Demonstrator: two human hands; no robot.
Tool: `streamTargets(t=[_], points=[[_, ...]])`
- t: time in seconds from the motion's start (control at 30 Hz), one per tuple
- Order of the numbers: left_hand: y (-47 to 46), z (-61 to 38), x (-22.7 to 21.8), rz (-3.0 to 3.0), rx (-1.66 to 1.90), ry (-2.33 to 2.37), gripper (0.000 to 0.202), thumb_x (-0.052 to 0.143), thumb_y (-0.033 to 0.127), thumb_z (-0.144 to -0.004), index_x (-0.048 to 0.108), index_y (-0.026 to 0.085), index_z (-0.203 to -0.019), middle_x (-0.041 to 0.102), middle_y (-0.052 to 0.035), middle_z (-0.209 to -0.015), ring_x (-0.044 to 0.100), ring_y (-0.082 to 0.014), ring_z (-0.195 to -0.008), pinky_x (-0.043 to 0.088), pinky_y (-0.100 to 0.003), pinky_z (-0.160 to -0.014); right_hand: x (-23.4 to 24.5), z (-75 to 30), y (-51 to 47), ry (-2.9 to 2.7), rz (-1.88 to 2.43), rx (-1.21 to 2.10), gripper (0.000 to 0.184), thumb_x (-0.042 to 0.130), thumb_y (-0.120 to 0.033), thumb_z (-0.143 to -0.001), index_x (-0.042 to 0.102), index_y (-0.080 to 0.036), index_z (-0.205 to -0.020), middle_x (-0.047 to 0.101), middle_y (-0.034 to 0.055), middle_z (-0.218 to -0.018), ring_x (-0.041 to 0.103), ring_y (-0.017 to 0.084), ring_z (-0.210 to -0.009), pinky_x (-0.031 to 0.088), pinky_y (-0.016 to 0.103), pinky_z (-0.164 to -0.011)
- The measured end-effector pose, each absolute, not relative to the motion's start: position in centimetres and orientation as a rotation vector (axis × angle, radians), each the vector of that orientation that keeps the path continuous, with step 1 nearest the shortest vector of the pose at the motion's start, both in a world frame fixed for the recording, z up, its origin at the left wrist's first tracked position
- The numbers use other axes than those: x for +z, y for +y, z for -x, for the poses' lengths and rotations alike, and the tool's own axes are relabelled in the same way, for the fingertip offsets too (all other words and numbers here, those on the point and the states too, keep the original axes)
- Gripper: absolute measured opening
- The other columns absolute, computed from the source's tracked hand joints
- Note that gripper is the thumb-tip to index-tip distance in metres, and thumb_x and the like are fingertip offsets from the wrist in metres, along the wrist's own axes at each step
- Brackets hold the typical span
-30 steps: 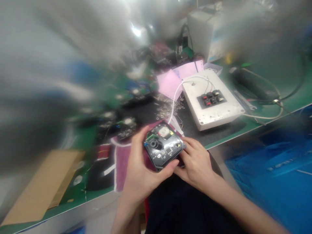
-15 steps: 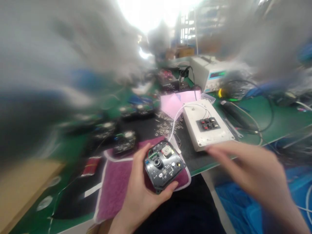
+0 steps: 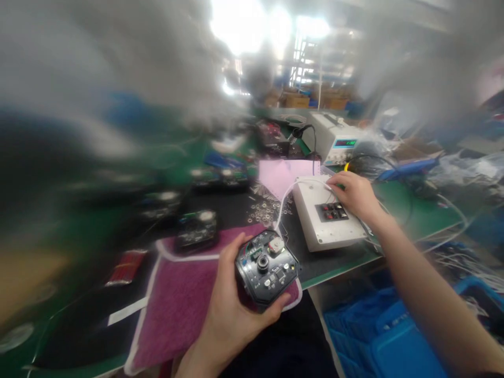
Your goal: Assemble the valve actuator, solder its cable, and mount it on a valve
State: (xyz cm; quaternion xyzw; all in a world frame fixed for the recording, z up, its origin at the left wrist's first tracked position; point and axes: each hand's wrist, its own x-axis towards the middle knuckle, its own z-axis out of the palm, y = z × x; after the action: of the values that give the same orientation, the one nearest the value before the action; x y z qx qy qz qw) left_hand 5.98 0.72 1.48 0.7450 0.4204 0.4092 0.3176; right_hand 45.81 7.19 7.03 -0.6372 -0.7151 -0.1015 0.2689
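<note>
My left hand (image 3: 232, 310) grips a dark octagonal camera module (image 3: 266, 268) with an exposed circuit board and a small lens, held over a maroon cloth (image 3: 185, 299) at the bench's near edge. My right hand (image 3: 352, 193) is stretched out to a white test box (image 3: 315, 231) with red and black terminal clips. Its fingers are curled on the box's far right corner, by the wires there. A white cable (image 3: 284, 202) runs from the box toward the module.
Several small metal washers (image 3: 264, 209) lie scattered on a black mat. A pink sheet (image 3: 277, 174), a bench power supply (image 3: 338, 137), another dark module (image 3: 195, 231) and black cables sit further back. Blue bins (image 3: 389, 341) stand below the bench edge at right.
My right hand left the module, swung right and now rests on the white box's far corner. The left hand keeps the module. My head has tilted up.
</note>
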Motion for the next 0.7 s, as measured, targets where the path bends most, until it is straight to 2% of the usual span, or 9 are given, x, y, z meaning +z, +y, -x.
streamTargets(t=[0.33, 0.7], points=[[0.4, -6.8, 0.7, -1.744, 1.160, 0.975, 0.125, 0.097, 0.041, -0.071, 0.020, 0.027, -0.169, 0.054, -0.0176, -0.155, 0.063, -0.0373, -0.139, 0.056, -0.059, -0.117, 6.5, -46.3, 6.9, -1.971, 1.681, -0.404, 0.014, 0.064, -0.025, -0.103, 0.077, -0.023, -0.097, 0.078, 0.0061, -0.107, 0.073, 0.027, -0.098, 0.056, 0.038, -0.084], [0.3, -6.8, 0.7, -1.711, 1.162, 0.936, 0.127, 0.099, 0.041, -0.069, 0.021, 0.029, -0.169, 0.053, -0.0159, -0.159, 0.061, -0.0370, -0.143, 0.055, -0.057, -0.120, 5.6, -47.7, 7.1, -1.940, 1.731, -0.399, 0.019, 0.062, -0.036, -0.105, 0.077, -0.024, -0.105, 0.078, 0.0070, -0.109, 0.071, 0.028, -0.100, 0.055, 0.042, -0.089]])
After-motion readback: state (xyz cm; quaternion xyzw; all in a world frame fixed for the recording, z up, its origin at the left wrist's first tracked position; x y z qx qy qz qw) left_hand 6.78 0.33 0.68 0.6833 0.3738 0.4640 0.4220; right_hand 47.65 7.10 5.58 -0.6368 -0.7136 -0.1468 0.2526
